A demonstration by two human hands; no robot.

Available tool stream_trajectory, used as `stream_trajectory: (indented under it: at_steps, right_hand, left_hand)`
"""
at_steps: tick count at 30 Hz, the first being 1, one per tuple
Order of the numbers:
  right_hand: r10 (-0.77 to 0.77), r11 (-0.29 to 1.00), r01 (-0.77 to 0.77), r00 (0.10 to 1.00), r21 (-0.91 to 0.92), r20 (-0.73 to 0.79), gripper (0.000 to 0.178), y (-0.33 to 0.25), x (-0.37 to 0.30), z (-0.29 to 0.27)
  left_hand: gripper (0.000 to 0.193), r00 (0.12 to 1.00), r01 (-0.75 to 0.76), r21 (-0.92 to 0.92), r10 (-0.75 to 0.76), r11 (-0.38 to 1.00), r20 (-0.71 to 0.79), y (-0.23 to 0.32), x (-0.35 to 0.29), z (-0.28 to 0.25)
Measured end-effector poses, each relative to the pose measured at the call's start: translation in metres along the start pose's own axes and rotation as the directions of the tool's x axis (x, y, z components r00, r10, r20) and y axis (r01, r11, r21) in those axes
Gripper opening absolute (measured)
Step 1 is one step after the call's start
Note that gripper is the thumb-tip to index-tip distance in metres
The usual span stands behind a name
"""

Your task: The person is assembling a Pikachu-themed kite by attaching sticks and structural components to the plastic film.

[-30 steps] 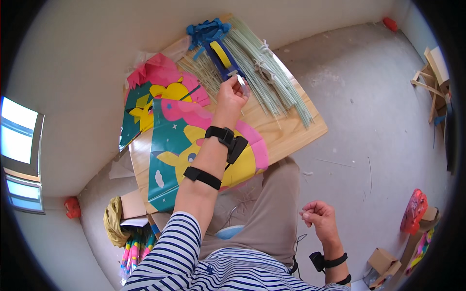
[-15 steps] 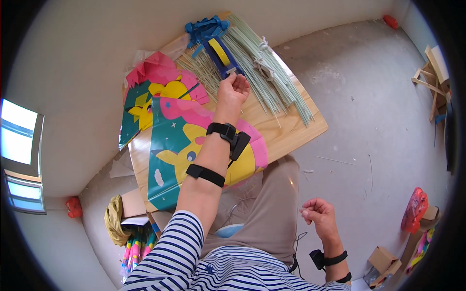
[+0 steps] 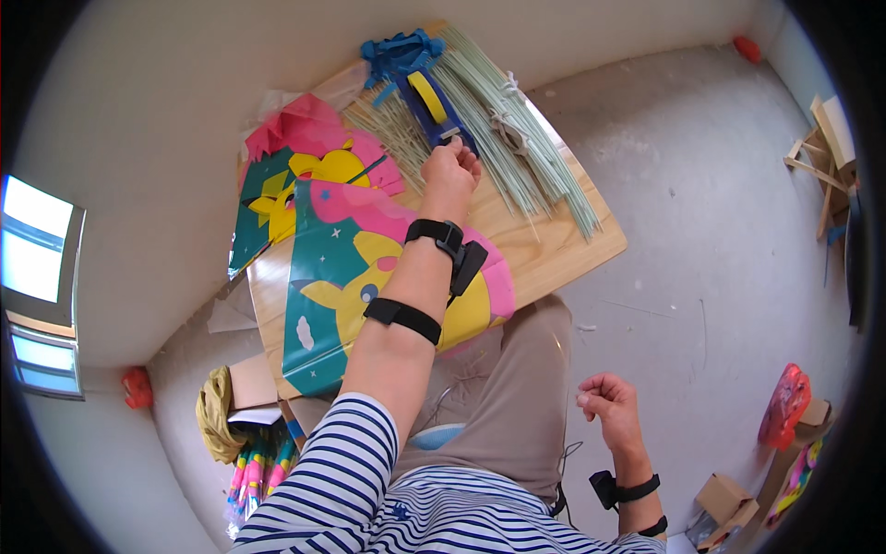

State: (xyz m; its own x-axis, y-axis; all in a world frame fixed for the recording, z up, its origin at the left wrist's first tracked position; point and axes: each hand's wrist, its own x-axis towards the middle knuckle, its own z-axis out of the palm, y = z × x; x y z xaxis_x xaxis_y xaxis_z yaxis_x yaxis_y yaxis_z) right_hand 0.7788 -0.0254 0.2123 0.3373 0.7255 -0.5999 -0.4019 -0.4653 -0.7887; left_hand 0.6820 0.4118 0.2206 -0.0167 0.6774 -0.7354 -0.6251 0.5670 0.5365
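Observation:
My left hand reaches over the wooden board, its fingers pinched at the cutter end of a blue tape dispenser. Whatever lies between the fingertips is hidden. A roll of yellow tape sits in the dispenser, which rests on bundled thin pale sticks. Below my left forearm spreads a printed sheet in green, pink and yellow with a cartoon animal. My right hand is held off the board beside my knee, thumb and fingers curled together; I cannot make out anything between them.
More printed sheets lie at the board's far left, with blue strips at its top. White ties bind a stick bundle. Colourful rolled items stand at lower left. A red bag and a cardboard box are at right.
My left hand has moved slightly up and right against the dispenser's cutter end, and its fingers have closed more. My right hand has barely moved.

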Motion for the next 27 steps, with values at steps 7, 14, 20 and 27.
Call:
stream_trajectory:
  at_steps: [7, 14, 20, 27]
  right_hand:
    - [-0.055, 0.995, 0.052, 0.998, -0.083, -0.032, 0.008, -0.002, -0.005, 0.002]
    - [-0.107, 0.99, 0.102, 0.993, -0.102, -0.043, 0.006, 0.004, -0.021, -0.006]
    - [-0.205, 0.965, 0.201, 0.979, -0.168, -0.003, 0.004, -0.01, -0.023, 0.008]
    - [-0.29, 0.914, 0.33, 0.938, -0.235, 0.189, 0.006, -0.053, -0.01, 0.055]
  left_hand:
    - [0.012, 0.999, -0.029, 0.064, 0.027, 0.998, 0.024, -0.004, 0.001, 0.003]
    - [0.003, 0.92, -0.036, -0.035, 0.046, 0.999, 0.39, 0.015, -0.017, -0.024]
    - [0.013, 0.719, -0.156, -0.077, 0.166, 0.985, 0.675, 0.109, -0.091, -0.07]
    - [0.014, 0.382, -0.435, -0.086, 0.27, 0.896, 0.884, 0.249, -0.184, -0.202]
